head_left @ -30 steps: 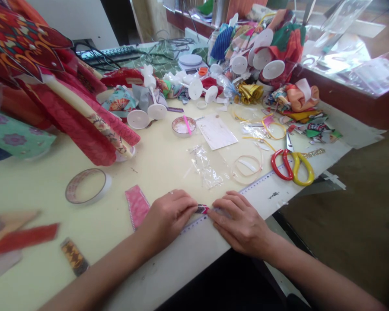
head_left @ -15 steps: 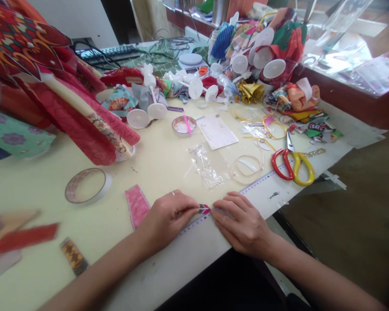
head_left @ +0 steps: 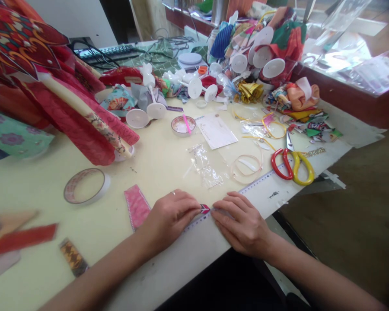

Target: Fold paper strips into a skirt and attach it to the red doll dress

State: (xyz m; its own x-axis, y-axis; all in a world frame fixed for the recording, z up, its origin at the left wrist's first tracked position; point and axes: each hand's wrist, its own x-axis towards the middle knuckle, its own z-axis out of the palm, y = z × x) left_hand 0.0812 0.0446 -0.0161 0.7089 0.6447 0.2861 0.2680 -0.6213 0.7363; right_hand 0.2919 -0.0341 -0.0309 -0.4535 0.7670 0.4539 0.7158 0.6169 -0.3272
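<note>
Left hand (head_left: pixel 175 215): pinched on small pink-and-black strip (head_left: pixel 205 209). Right hand (head_left: pixel 242 219): curled beside strip's tip, hold unclear. Possible fault: skewed strip, from uneven fingertip pressure.

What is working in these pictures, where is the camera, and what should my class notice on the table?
No machine here: the pictures come from a head-worn camera looking forward and down at the wearer's bare left hand and right hand. The left hand pinches a small pink-and-black strip; the right hand is just beside its tip, contact unclear. On the pale yellow tabletop lie scissors with red and yellow handles, a white ring-shaped tape roll, a pink tapered piece with white-dotted edges and a white ruler with blue markings.
</note>
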